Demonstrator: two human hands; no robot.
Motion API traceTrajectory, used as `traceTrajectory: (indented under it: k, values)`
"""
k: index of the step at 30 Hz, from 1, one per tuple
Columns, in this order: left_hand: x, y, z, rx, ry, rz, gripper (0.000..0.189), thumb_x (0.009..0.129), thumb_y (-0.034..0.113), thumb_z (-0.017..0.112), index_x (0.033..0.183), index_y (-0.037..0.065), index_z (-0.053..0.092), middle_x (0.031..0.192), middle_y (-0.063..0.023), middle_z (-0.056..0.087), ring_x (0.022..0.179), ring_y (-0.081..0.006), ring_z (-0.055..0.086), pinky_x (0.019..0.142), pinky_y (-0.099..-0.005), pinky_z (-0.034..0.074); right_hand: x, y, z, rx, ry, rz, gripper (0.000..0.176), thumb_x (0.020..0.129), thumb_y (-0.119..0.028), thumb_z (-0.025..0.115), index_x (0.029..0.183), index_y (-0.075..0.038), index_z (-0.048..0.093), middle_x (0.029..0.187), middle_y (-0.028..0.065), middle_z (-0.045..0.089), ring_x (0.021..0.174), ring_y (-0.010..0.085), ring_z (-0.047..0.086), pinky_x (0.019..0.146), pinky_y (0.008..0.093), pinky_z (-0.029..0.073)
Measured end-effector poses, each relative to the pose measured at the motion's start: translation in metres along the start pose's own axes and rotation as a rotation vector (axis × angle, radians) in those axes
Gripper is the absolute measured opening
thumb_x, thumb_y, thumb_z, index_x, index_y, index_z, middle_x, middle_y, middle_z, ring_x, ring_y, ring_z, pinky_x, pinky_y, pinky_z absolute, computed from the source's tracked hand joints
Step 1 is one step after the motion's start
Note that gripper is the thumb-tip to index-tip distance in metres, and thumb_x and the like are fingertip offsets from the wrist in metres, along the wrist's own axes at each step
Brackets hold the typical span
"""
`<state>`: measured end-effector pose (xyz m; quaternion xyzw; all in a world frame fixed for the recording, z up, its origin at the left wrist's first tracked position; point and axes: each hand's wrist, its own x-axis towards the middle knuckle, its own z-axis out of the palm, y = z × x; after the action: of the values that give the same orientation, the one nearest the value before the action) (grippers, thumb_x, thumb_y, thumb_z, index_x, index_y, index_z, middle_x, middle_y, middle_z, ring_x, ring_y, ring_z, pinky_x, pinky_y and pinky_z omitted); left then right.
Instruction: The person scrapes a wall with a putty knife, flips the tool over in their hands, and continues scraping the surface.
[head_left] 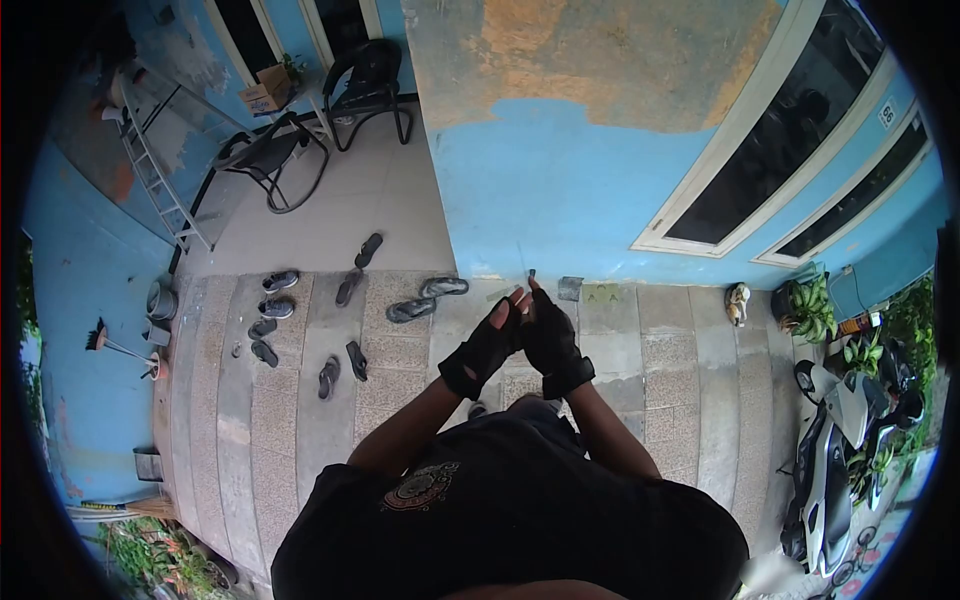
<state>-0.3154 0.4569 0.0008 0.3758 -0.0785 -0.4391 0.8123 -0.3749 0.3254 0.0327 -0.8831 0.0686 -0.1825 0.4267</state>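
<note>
My left hand and my right hand, both in black fingerless gloves, meet in front of my chest. Their inner sides touch or overlap, with bare fingertips pointing away from me toward the blue wall. The left thumb stands apart from its fingers, and one right finger is stretched straight out. Just past that fingertip shows a small dark spot. No held object shows; the space between the palms is hidden. A pair of grey flip-flops lies on the paving left of my hands.
More sandals and a pair of sneakers lie on the left paving. A ladder and black chairs stand farther back. Right are potted plants, a cat-like figure and a parked scooter.
</note>
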Motion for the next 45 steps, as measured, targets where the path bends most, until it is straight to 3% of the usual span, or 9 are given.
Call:
traceTrajectory:
  k: [5,10,15,17,21,24,37,39,45]
  values:
    - [0.003,0.041,0.039,0.248,-0.085,0.366,0.072,0.101,0.041,0.046,0.153,0.0,0.018,0.157,-0.0116,0.028,0.141,-0.0203,0.034,0.117,-0.0335,0.019,0.026,0.029,0.001,-0.067,-0.15,0.464,0.061,0.082,-0.012,0.051,0.142,-0.004,0.042,0.111,0.024,0.065,0.101,0.0399,0.063,0.085,0.0448,0.051]
    - [0.036,0.047,0.031,1.028,-0.038,0.767,0.076,0.095,0.029,0.052,0.154,0.002,0.013,0.161,-0.018,0.013,0.146,-0.0301,0.027,0.117,-0.0356,0.021,0.037,0.086,-0.001,0.151,0.008,0.269,0.049,0.087,-0.012,0.057,0.133,0.001,0.05,0.105,0.013,0.065,0.095,0.0235,0.062,0.084,0.0356,0.051]
    - [0.094,0.028,0.009,1.226,-0.096,0.607,0.074,0.093,0.026,0.055,0.154,0.007,0.019,0.161,-0.0204,0.011,0.145,-0.0334,0.027,0.113,-0.0383,0.03,0.073,0.098,0.02,0.36,0.045,-0.213,0.049,0.093,-0.014,0.057,0.14,-0.004,0.045,0.075,-0.0031,0.055,0.063,0.0091,0.057,0.053,0.024,0.046]
    - [0.108,0.039,-0.004,1.204,-0.155,0.513,0.066,0.094,0.023,0.054,0.153,0.01,0.026,0.153,-0.023,0.032,0.136,-0.0356,0.042,0.107,-0.0399,0.038,0.091,0.094,-0.012,0.86,-0.13,0.432,0.044,0.092,-0.012,0.055,0.135,-0.005,0.049,0.077,-0.0007,0.057,0.058,0.0106,0.057,0.05,0.0252,0.047]
    - [0.134,0.053,-0.022,1.39,0.029,0.239,0.047,0.1,0.019,0.042,0.145,0.007,0.041,0.139,-0.0172,0.053,0.12,-0.0287,0.057,0.098,-0.0343,0.044,0.159,0.165,-0.036,1.056,-0.082,0.475,0.036,0.092,-0.006,0.049,0.128,-0.01,0.047,0.07,0.0036,0.053,0.044,0.0119,0.05,0.039,0.0287,0.044]
    - [0.158,0.05,-0.028,0.946,0.061,0.34,0.046,0.103,0.024,0.04,0.145,0.005,0.041,0.142,-0.0136,0.052,0.124,-0.0269,0.055,0.101,-0.0365,0.041,0.224,0.175,-0.066,1.001,-0.036,0.578,0.075,0.09,-0.003,0.046,0.156,-0.019,0.016,0.077,0.0049,0.056,0.045,0.0126,0.051,0.038,0.03,0.045]
    - [0.213,0.094,-0.043,0.618,0.331,0.456,0.046,0.103,0.032,0.041,0.137,0.002,0.049,0.139,-0.012,0.055,0.119,-0.0242,0.058,0.099,-0.0383,0.043,0.368,0.138,0.027,0.636,0.177,0.461,0.078,0.085,-0.003,0.055,0.154,-0.013,0.021,0.076,0.0052,0.057,0.048,0.014,0.051,0.042,0.0289,0.043]
    - [0.218,0.103,-0.059,0.588,0.358,0.49,0.044,0.104,0.031,0.041,0.134,0.001,0.052,0.135,-0.0136,0.057,0.116,-0.0239,0.06,0.097,-0.0376,0.045,0.355,0.156,0.062,0.185,-0.061,0.082,0.08,0.08,-0.011,0.061,0.152,-0.007,0.026,0.104,0.0226,0.064,0.094,0.034,0.063,0.084,0.0397,0.05]
    - [0.222,0.159,-0.11,0.705,0.416,0.539,0.025,0.1,0.018,0.051,0.114,0.001,0.062,0.092,-0.0108,0.071,0.08,-0.0166,0.066,0.075,-0.0295,0.052,0.317,0.13,0.062,0.811,-0.064,0.506,0.074,0.086,0.002,0.055,0.153,-0.015,0.027,0.08,0.0007,0.054,0.056,0.008,0.051,0.049,0.0243,0.045]
